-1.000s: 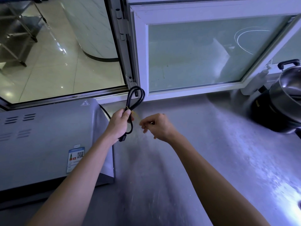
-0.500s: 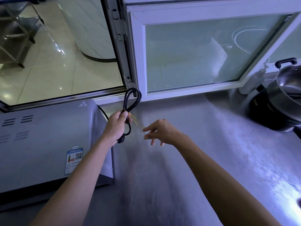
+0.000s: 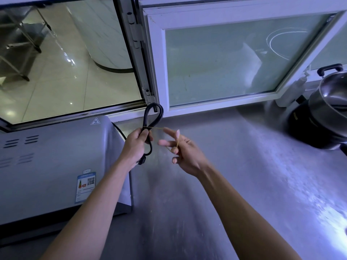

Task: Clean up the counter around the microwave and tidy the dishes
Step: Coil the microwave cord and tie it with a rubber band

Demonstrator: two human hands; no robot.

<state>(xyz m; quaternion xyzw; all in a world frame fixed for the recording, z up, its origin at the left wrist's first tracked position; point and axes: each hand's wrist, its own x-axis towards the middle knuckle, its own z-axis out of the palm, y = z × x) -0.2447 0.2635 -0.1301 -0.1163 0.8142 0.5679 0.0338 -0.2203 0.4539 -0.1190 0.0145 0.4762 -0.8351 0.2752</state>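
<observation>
Up above the steel counter [image 3: 234, 166], the left hand [image 3: 134, 145] grips a folded bundle of black power cord [image 3: 153, 117], fingers curled round its middle so that a loop stands above the fist and the plug end pokes out below the palm; the cord trails from the bundle down behind the microwave [image 3: 47, 166], which sits on the counter at the left with its vented top, a heat-warning mark and an energy label facing the camera. Just beside it, the right hand [image 3: 185, 154] is turned palm up, its fingers spread and partly bent, and a thin yellowish rubber band [image 3: 159, 128] runs taut from the cord, where it is looped round the bundle, to those fingers, which hook it; the two hands are near one another but not touching. Well apart, at the right edge, a steel pot [image 3: 332, 98] rests on a black base; behind the counter stands a white-framed window [image 3: 161, 72].
</observation>
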